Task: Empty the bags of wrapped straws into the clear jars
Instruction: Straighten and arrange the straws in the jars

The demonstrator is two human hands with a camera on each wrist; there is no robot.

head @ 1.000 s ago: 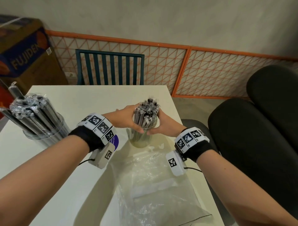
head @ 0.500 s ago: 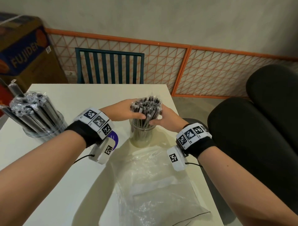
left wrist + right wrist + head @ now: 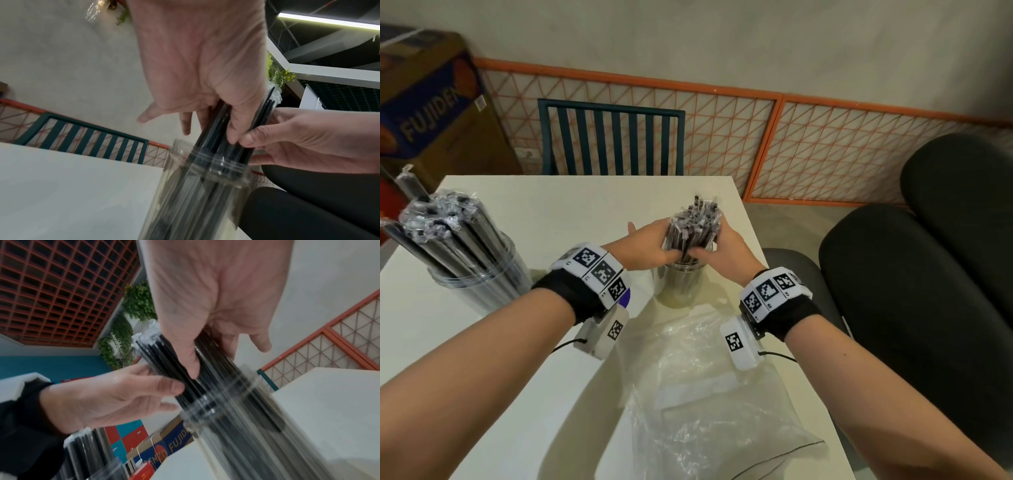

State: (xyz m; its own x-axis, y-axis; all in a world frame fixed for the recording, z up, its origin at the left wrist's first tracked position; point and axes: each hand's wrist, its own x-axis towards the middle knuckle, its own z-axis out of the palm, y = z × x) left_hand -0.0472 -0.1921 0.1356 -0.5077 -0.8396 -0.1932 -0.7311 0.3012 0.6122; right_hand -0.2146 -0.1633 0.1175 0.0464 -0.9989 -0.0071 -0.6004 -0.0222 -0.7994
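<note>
A bundle of black wrapped straws [image 3: 694, 226] stands in a small clear jar [image 3: 680, 287] near the table's right edge. My left hand [image 3: 650, 244] grips the bundle from the left and my right hand [image 3: 717, 251] from the right, thumbs nearly meeting just above the jar's rim. In the left wrist view the left hand [image 3: 205, 73] curls its thumb round the straws [image 3: 218, 139] above the jar [image 3: 197, 194]. The right wrist view has the right hand [image 3: 209, 308] wrapped round the straws [image 3: 185, 366] over the blurred jar [image 3: 236, 426]. A limp clear plastic bag [image 3: 709, 394] lies in front.
A larger clear jar [image 3: 479, 284] packed with wrapped straws stands at the table's left. The cream table [image 3: 571, 202] ends close to the right of the small jar. A teal chair [image 3: 613, 137] stands beyond it, black cushions [image 3: 914, 291] to the right, a cardboard box [image 3: 431, 109] back left.
Both hands have slid up and closed tighter round the straw bundle, drawing the fanned tops together above the small jar. The large jar and the bag have stayed put.
</note>
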